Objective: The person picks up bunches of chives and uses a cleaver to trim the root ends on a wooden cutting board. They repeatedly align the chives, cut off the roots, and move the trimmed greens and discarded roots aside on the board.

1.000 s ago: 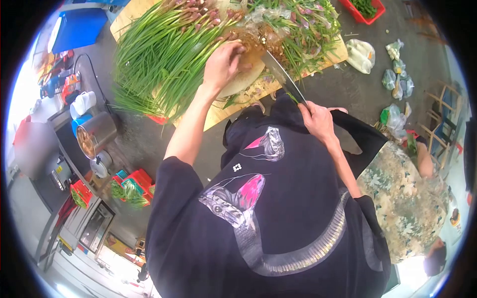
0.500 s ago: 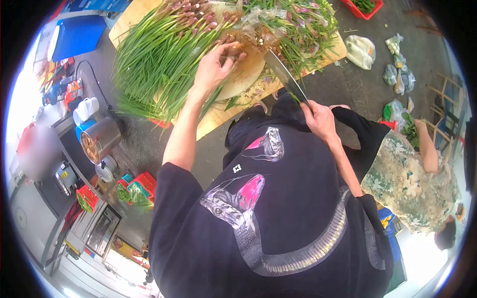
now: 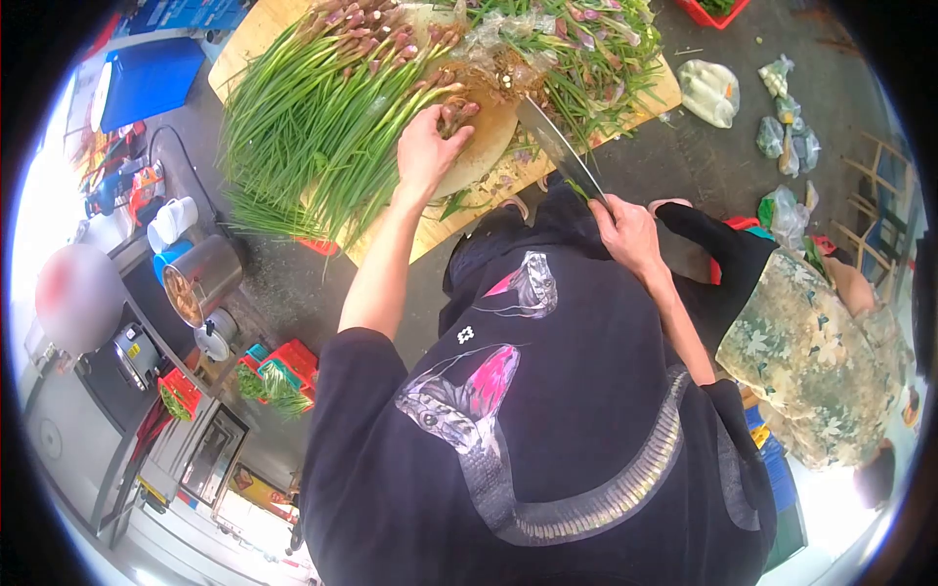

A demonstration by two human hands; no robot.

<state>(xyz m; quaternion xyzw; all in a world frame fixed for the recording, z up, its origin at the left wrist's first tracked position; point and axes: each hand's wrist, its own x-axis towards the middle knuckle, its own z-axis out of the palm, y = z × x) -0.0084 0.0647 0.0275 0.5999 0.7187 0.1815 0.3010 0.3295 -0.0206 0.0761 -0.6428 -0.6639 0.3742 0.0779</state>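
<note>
My right hand (image 3: 628, 234) is wrapped round the handle of a knife (image 3: 559, 146). The blade slants up and left, its tip by the dirty roots and trimmings (image 3: 503, 76). A green scrap clings to the blade near the handle. My left hand (image 3: 428, 151) closes its fingers on the reddish bulb ends of some spring onions (image 3: 454, 115), over the edge of a round chopping board (image 3: 481, 161). To its left lies a large heap of spring onions (image 3: 303, 127), bulbs pointing away from me. Another pile of greens and bulbs (image 3: 596, 68) lies right of the board.
A wooden table (image 3: 410, 244) carries the heaps. White plastic bags (image 3: 708, 93) lie on the floor at right. A person in a camouflage-patterned top (image 3: 806, 356) is at my right. Left are a metal pot (image 3: 200, 278) and red baskets of greens (image 3: 293, 366).
My left hand has shifted slightly right and down, its fingers now curled round the bulb ends. The knife stays nearly in place. The person at right has drawn their arm down.
</note>
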